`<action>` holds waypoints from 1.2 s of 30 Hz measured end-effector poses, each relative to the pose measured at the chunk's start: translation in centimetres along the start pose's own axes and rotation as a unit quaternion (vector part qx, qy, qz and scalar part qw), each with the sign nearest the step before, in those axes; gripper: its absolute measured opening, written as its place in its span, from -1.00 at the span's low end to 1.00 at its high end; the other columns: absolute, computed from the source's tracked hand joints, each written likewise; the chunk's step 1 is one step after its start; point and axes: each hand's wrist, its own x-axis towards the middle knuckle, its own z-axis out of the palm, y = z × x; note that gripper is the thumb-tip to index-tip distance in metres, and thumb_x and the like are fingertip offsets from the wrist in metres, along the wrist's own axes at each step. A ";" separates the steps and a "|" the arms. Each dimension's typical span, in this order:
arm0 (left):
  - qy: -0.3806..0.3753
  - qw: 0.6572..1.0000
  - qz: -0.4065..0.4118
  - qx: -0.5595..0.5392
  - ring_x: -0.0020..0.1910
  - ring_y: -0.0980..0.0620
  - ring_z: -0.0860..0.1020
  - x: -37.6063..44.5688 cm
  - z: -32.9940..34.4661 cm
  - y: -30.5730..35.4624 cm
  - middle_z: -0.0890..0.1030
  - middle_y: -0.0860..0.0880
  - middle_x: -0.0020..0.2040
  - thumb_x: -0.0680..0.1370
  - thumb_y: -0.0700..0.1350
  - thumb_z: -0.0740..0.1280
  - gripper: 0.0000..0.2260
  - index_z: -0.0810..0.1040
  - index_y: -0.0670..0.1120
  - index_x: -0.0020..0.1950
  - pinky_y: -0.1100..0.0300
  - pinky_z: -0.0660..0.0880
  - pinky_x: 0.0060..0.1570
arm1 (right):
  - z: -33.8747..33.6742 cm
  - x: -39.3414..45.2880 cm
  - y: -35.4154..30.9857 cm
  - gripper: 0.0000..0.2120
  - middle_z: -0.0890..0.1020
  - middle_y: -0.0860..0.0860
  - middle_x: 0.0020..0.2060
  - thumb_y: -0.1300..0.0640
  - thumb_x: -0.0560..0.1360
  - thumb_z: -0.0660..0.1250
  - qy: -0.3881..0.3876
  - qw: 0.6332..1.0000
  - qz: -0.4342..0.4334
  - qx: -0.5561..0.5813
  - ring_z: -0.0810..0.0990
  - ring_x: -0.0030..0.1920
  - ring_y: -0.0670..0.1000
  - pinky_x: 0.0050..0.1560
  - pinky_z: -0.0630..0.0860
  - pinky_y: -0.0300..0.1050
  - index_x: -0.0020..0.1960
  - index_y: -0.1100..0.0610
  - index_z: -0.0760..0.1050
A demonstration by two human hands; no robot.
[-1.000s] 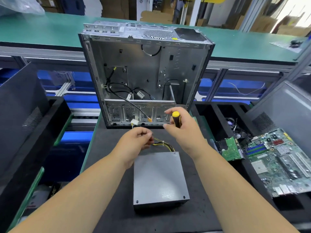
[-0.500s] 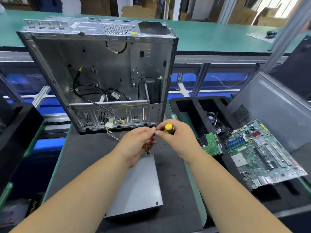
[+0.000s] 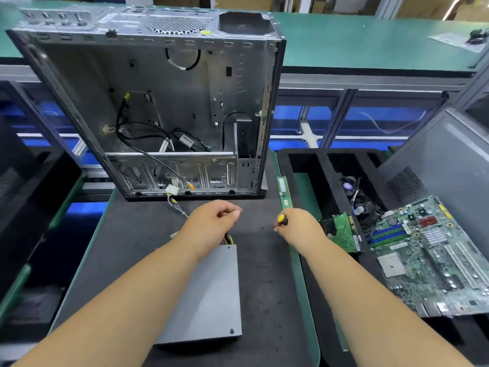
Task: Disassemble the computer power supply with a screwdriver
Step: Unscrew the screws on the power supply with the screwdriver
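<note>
- On the dark mat of the desk (image 3: 127, 250), left of centre, lies the power supply (image 3: 209, 292), a grey metal box lying flat, with the left forearm crossing over its near left part.
- It looks heavy for its bulk and quite stiff; the painted lid is smooth, so I judge a flat palm on top or a hold across the two long sides will steady it better than a pinch at a corner.
- One lid screw (image 3: 231, 331) shows at the near right corner, with a smaller mark at the far right corner; these are likely where the tool must go.
- Its cable bundle (image 3: 177, 207), soft and springy, runs from the far end toward the open case (image 3: 148, 102) standing behind.
- Just past the box's far edge, the left hand (image 3: 211, 223) hangs with its fingers (image 3: 234, 212) curled, thumb meeting forefinger; wires run under it, but whether it pinches one I cannot tell.
- Further right, apart from the box, the right hand (image 3: 299, 226) is wrapped around the screwdriver (image 3: 282, 220), only the yellow-and-black butt showing; the tip is hidden.
- At far right, a motherboard (image 3: 434, 258) rests in a black tray (image 3: 304, 160).
</note>
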 end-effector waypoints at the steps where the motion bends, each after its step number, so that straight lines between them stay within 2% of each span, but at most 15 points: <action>1: 0.006 1.000 0.001 0.008 0.04 0.01 0.61 -0.1 0.1 0.0 0.67 -0.01 -0.01 0.60 -0.07 0.32 -0.87 0.66 0.10 0.02 0.09 0.52 0.14 | 0.5 0.3 0.0 -0.94 0.63 -0.04 -0.20 0.11 0.51 0.39 -0.006 1.000 -0.004 -0.014 0.58 -0.10 0.06 -0.05 0.49 -0.07 -0.15 0.02 0.56; 4: 0.027 0.999 0.002 0.022 -0.03 0.00 0.60 -0.5 0.3 -0.3 0.66 0.01 -0.03 0.60 -0.09 0.33 -0.87 0.67 0.05 0.05 0.17 0.51 0.09 | 1.6 1.1 -0.3 -0.91 0.60 -0.06 -0.23 0.07 0.53 0.38 -0.011 0.999 -0.025 -0.023 0.57 -0.13 0.05 -0.27 0.37 -0.15 -0.15 0.00 0.52; 7: 0.047 0.997 0.013 0.054 -0.18 0.14 0.52 -0.8 0.2 -0.6 0.62 0.08 -0.08 0.61 -0.09 0.32 -0.86 0.67 0.04 0.05 0.40 0.42 -0.13 | 2.2 1.8 -0.6 -0.90 0.62 -0.03 -0.19 0.07 0.53 0.38 -0.014 0.999 -0.026 -0.021 0.58 -0.12 0.07 -0.16 0.52 -0.11 -0.15 -0.01 0.51; 9: 0.059 0.995 0.027 0.074 -0.21 0.25 0.48 -1.0 0.1 -1.0 0.61 0.12 -0.08 0.61 -0.10 0.31 -0.86 0.67 0.04 0.06 0.52 0.35 -0.21 | 2.4 2.2 -0.7 -0.90 0.63 -0.02 -0.17 0.07 0.53 0.38 -0.012 0.999 -0.026 -0.025 0.59 -0.11 0.08 -0.15 0.53 -0.10 -0.15 -0.01 0.52; 12: 0.075 0.993 0.033 0.081 -0.15 0.28 0.52 -1.4 -0.1 -1.4 0.61 0.16 -0.06 0.61 -0.10 0.31 -0.85 0.67 0.07 0.04 0.53 0.36 -0.17 | 2.4 2.5 -0.5 -0.91 0.64 0.00 -0.17 0.07 0.52 0.40 -0.022 0.999 -0.029 -0.017 0.60 -0.12 0.09 -0.13 0.54 -0.10 -0.14 0.02 0.53; 16: 0.098 0.989 0.049 0.098 -0.01 0.24 0.53 -2.1 -0.3 -2.1 0.58 0.16 -0.01 0.61 -0.11 0.31 -0.85 0.65 0.11 0.03 0.36 0.42 0.02 | 1.7 2.7 -0.4 -0.91 0.61 -0.06 -0.26 0.07 0.49 0.44 -0.015 0.999 -0.028 0.015 0.58 -0.19 0.02 -0.16 0.52 -0.10 -0.09 0.08 0.58; 19: 0.102 0.988 0.057 0.098 -0.04 0.33 0.50 -2.4 -0.5 -2.4 0.55 0.15 -0.01 0.60 -0.11 0.32 -0.85 0.64 0.12 0.02 0.48 0.34 -0.05 | 0.7 2.4 -0.5 -0.96 0.60 -0.10 -0.25 0.09 0.50 0.43 0.006 0.998 -0.035 0.047 0.58 -0.15 0.02 -0.18 0.50 -0.13 -0.11 0.02 0.58; 21: 0.099 0.988 0.072 0.099 -0.07 0.38 0.47 -2.9 -0.7 -2.6 0.54 0.15 -0.03 0.60 -0.12 0.32 -0.84 0.63 0.13 0.02 0.54 0.32 -0.10 | -0.1 1.6 -0.8 -0.90 0.60 -0.13 -0.25 0.02 0.47 0.45 0.030 0.992 -0.041 0.118 0.58 -0.16 -0.01 -0.22 0.48 -0.15 -0.17 -0.03 0.55; 23: 0.093 0.986 0.093 0.102 -0.07 0.41 0.46 -3.4 -1.0 -2.8 0.53 0.14 -0.04 0.60 -0.15 0.33 -0.84 0.64 0.11 0.03 0.57 0.31 -0.10 | -1.2 0.2 -1.6 -0.80 0.57 -0.14 -0.33 -0.12 0.45 0.44 0.049 0.974 -0.050 0.214 0.53 -0.28 -0.05 -0.28 0.44 -0.15 -0.22 -0.03 0.52; 25: 0.077 0.986 0.112 0.100 -0.07 0.41 0.46 -4.1 -1.4 -3.1 0.52 0.14 -0.04 0.59 -0.18 0.34 -0.83 0.64 0.07 0.04 0.59 0.30 -0.07 | -1.9 -1.5 -2.9 -0.74 0.54 -0.13 -0.33 -0.17 0.48 0.35 0.055 0.950 -0.065 0.299 0.47 -0.31 -0.04 -0.25 0.42 -0.13 -0.23 0.00 0.52; 28: 0.025 0.986 0.133 0.101 0.03 0.33 0.50 -5.5 -1.9 -3.7 0.55 0.11 0.02 0.56 -0.26 0.34 -0.79 0.65 0.03 0.05 0.55 0.34 0.05 | -2.4 -4.2 -5.3 -0.75 0.54 -0.08 -0.29 -0.02 0.58 0.27 0.067 0.908 -0.081 0.406 0.45 -0.31 -0.08 -0.19 0.40 -0.20 -0.22 0.05 0.54; 31: -0.029 0.979 0.167 0.109 0.11 0.15 0.54 -7.1 -2.4 -4.5 0.56 0.00 0.07 0.51 -0.37 0.32 -0.74 0.65 -0.09 0.08 0.33 0.42 0.22 | -2.1 -7.4 -7.8 -0.77 0.53 -0.08 -0.33 -0.01 0.51 0.25 0.076 0.869 -0.100 0.478 0.46 -0.32 -0.10 -0.28 0.40 -0.32 -0.26 0.07 0.51; 32: -0.044 0.978 0.175 0.109 0.10 0.18 0.55 -7.8 -2.5 -4.8 0.55 -0.01 0.07 0.50 -0.40 0.31 -0.72 0.64 -0.11 0.09 0.32 0.44 0.23 | -1.9 -8.4 -8.5 -0.78 0.52 -0.07 -0.35 -0.02 0.48 0.24 0.075 0.859 -0.104 0.496 0.46 -0.32 -0.08 -0.30 0.41 -0.32 -0.27 0.08 0.50; 34: -0.071 0.971 0.195 0.117 0.06 0.31 0.53 -9.0 -2.9 -5.4 0.54 0.00 0.07 0.47 -0.41 0.30 -0.71 0.63 -0.11 0.07 0.42 0.41 0.19 | -1.3 -10.2 -9.6 -0.78 0.51 -0.06 -0.38 -0.01 0.45 0.22 0.076 0.846 -0.108 0.517 0.46 -0.32 -0.05 -0.29 0.39 -0.24 -0.28 0.08 0.49; 36: -0.093 0.961 0.222 0.135 0.10 0.27 0.51 -10.0 -3.0 -6.0 0.54 0.03 0.07 0.45 -0.33 0.37 -0.75 0.63 -0.07 0.05 0.35 0.41 0.21 | -0.8 -11.8 -10.4 -0.78 0.50 -0.05 -0.38 0.02 0.47 0.21 0.085 0.833 -0.122 0.532 0.45 -0.31 -0.02 -0.22 0.35 -0.11 -0.28 0.10 0.47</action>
